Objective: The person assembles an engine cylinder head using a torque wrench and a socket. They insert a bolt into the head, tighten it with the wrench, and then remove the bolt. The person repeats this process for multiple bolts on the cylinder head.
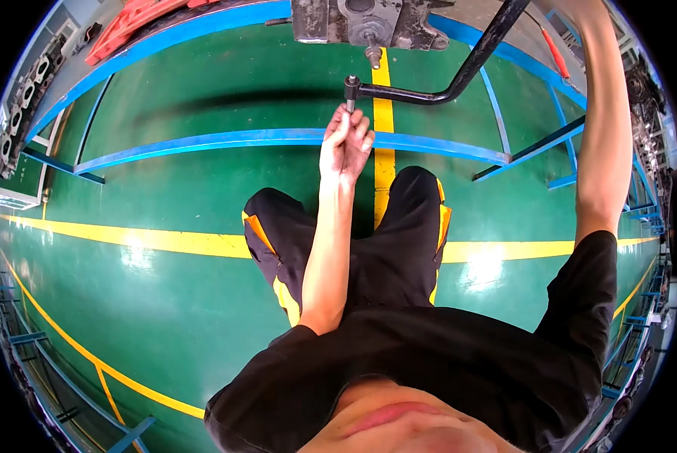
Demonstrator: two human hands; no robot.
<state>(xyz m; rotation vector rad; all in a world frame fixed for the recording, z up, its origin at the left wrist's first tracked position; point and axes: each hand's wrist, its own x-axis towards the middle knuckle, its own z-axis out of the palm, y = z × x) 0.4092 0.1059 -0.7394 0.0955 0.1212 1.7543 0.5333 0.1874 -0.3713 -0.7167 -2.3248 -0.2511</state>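
Note:
My left hand [346, 143] is raised in front of my knees, its thumb and fingers pinching a short metal pin [350, 106]. That pin stands in the end of a black bent bar [421, 97], which rises to the upper right and leaves the picture. Above the hand, a grey metal casting [361, 23] overhangs the bench edge, with a threaded stud [373, 54] pointing down toward me. The pin and stud are apart. My right arm [606, 136] reaches up along the right side; its hand [572, 6] is cut off at the top edge, fingers hidden.
A blue-framed bench [225, 23] spans the far side, with a lower blue rail [240, 139] near my left wrist. A red tray [138, 29] lies at its left, and a red-handled tool [556, 54] at its right. Engine parts [27, 94] line the far left.

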